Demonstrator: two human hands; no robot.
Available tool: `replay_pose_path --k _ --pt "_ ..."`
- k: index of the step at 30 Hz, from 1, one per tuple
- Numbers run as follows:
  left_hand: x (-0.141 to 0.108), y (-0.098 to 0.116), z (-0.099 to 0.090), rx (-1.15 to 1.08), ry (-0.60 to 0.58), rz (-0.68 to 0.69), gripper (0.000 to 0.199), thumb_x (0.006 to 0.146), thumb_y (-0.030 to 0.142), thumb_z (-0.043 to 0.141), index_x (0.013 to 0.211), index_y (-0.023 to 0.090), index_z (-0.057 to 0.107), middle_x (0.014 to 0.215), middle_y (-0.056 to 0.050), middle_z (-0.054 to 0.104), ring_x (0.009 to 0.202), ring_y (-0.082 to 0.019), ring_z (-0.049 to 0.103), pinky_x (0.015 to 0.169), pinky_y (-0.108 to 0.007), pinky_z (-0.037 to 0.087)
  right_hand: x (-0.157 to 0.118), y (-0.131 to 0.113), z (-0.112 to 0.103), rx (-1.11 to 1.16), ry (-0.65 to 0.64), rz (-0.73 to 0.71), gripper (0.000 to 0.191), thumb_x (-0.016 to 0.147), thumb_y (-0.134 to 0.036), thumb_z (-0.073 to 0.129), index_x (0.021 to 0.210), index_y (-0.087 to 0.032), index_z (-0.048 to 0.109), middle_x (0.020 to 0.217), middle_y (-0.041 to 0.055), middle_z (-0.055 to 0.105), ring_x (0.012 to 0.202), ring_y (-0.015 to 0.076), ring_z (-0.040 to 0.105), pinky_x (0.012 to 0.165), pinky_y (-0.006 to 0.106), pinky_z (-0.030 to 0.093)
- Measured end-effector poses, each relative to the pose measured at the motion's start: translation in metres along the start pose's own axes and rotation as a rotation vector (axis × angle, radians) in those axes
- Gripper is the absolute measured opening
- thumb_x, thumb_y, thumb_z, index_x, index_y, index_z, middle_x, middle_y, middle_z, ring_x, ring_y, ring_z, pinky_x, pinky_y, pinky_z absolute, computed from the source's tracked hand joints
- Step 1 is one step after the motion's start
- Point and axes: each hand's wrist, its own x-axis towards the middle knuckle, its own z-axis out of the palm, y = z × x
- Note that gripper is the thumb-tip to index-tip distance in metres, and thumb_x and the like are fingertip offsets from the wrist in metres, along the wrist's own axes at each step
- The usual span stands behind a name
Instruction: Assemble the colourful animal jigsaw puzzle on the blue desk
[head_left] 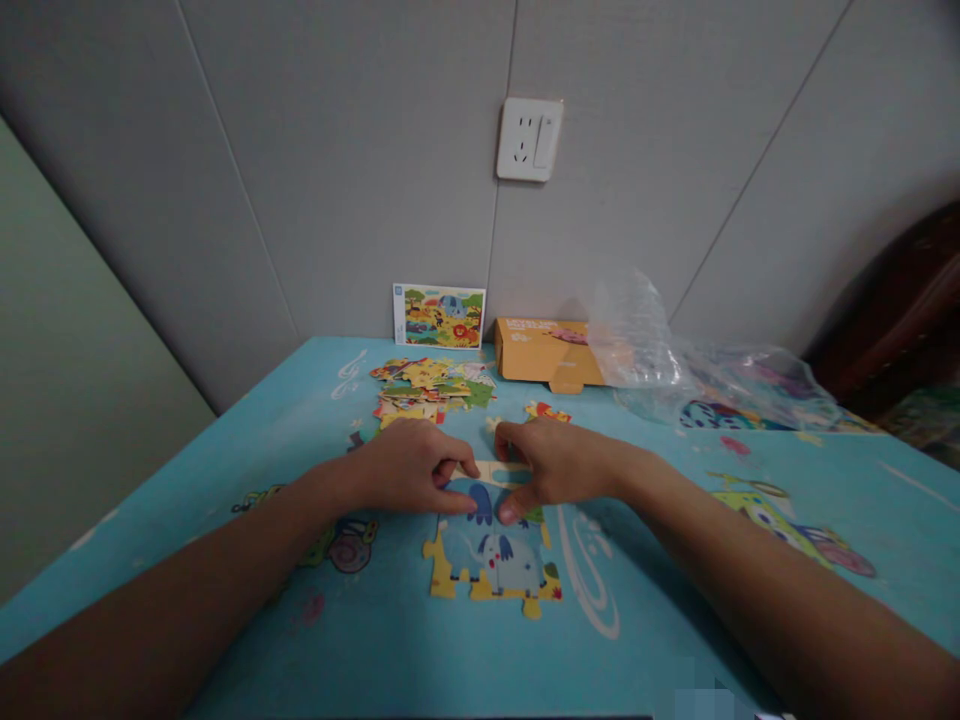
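Observation:
A partly joined jigsaw puzzle (491, 565) with blue elephants lies flat on the blue tablecloth, straight ahead of me. My left hand (416, 465) rests at its upper left, thumb and index finger apart and touching the pieces. On the upper right, my right hand (551, 460) has its thumb on the puzzle and its fingers bent over the top edge, with a gap between thumb and fingers. Between the two hands a pale strip of pieces (486, 470) shows along the top. Neither hand visibly lifts a piece. The hands partly cover the puzzle's upper corners.
Behind my left hand is a heap of loose puzzle pieces (427, 380). A picture card (440, 317) leans against the wall, beside an orange box (544, 352). Clear plastic packaging (637, 330) lies at the back right. Cartoon figures are printed on the tablecloth (660, 620).

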Motion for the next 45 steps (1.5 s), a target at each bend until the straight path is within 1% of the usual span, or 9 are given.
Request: replay_pose_path --k 4,8,13,17,20,24,31,35,45 --pt "0.0004 0.0012 0.0015 -0.020 -0.002 -0.019 0.027 0.075 0.043 0.067 0.094 0.023 0.071 0.057 0.006 0.057 0.055 -0.009 0.054 0.056 -0.021 0.032 0.0020 0.0002 0.0022 0.002 0.037 -0.043 0.057 0.065 -0.061 0.071 0.098 -0.018 0.057 0.082 0.0059 0.061 0.066 0.0172 0.053 0.053 0.025 0.030" --pt "0.0010 0.0016 0.0028 -0.024 -0.001 -0.026 0.027 0.075 0.041 0.067 0.094 0.022 0.070 0.058 0.006 0.058 0.055 -0.009 0.054 0.056 -0.021 0.032 0.0053 -0.0006 0.0050 0.025 0.060 -0.053 0.056 0.065 -0.061 0.072 0.097 -0.017 0.059 0.081 0.0053 0.061 0.066 0.0166 0.053 0.054 0.024 0.029" --pt "0.0020 0.0026 0.0030 -0.036 -0.010 -0.020 0.030 0.075 0.044 0.066 0.095 0.022 0.070 0.058 0.006 0.058 0.056 -0.010 0.054 0.056 -0.021 0.032 0.0056 -0.0039 0.0066 0.049 0.082 -0.106 0.057 0.067 -0.060 0.072 0.104 -0.018 0.059 0.076 0.0023 0.059 0.064 0.0153 0.051 0.055 0.024 0.028" --pt "0.0019 0.0031 0.0033 -0.027 0.000 -0.023 0.027 0.074 0.041 0.067 0.094 0.022 0.069 0.057 0.006 0.057 0.054 -0.009 0.053 0.055 -0.021 0.031 0.0040 -0.0079 0.0058 0.048 0.084 -0.155 0.047 0.070 -0.052 0.072 0.103 -0.021 0.061 0.069 -0.0016 0.054 0.060 0.0129 0.047 0.056 0.024 0.026" --pt "0.0015 0.0018 0.0040 -0.028 0.012 -0.015 0.024 0.074 0.037 0.067 0.093 0.023 0.069 0.057 0.007 0.056 0.054 -0.009 0.052 0.054 -0.021 0.031 0.0044 -0.0096 0.0056 0.066 0.090 -0.156 0.041 0.071 -0.048 0.072 0.100 -0.021 0.061 0.065 -0.0031 0.050 0.058 0.0116 0.044 0.056 0.023 0.024" --pt "0.0015 -0.0008 0.0045 -0.042 0.033 -0.001 0.021 0.075 0.034 0.066 0.092 0.024 0.070 0.056 0.007 0.056 0.053 -0.008 0.052 0.054 -0.020 0.031 0.0060 -0.0086 0.0063 0.089 0.082 -0.150 0.042 0.070 -0.047 0.072 0.101 -0.021 0.061 0.064 -0.0036 0.049 0.057 0.0112 0.042 0.055 0.023 0.023" --pt "0.0018 0.0002 0.0030 -0.026 0.031 -0.017 0.021 0.075 0.035 0.066 0.092 0.024 0.071 0.056 0.007 0.057 0.053 -0.008 0.052 0.054 -0.020 0.031 0.0059 -0.0083 0.0063 0.094 0.082 -0.149 0.039 0.069 -0.044 0.071 0.099 -0.021 0.061 0.064 -0.0039 0.048 0.057 0.0109 0.041 0.055 0.023 0.023" --pt "0.0017 -0.0003 0.0026 -0.026 0.018 -0.014 0.022 0.075 0.035 0.066 0.093 0.024 0.071 0.057 0.006 0.059 0.054 -0.009 0.054 0.055 -0.020 0.032 0.0056 -0.0096 0.0063 0.104 0.084 -0.159 0.037 0.068 -0.039 0.071 0.099 -0.021 0.061 0.064 -0.0042 0.048 0.057 0.0106 0.041 0.055 0.023 0.023" --pt "0.0014 -0.0011 0.0032 -0.019 0.007 -0.014 0.022 0.076 0.035 0.065 0.095 0.024 0.071 0.057 0.006 0.059 0.055 -0.009 0.054 0.056 -0.020 0.032 0.0033 -0.0063 0.0012 0.158 -0.005 -0.182 0.041 0.069 -0.029 0.069 0.107 -0.018 0.059 0.062 -0.0056 0.047 0.055 0.0099 0.042 0.053 0.022 0.026"
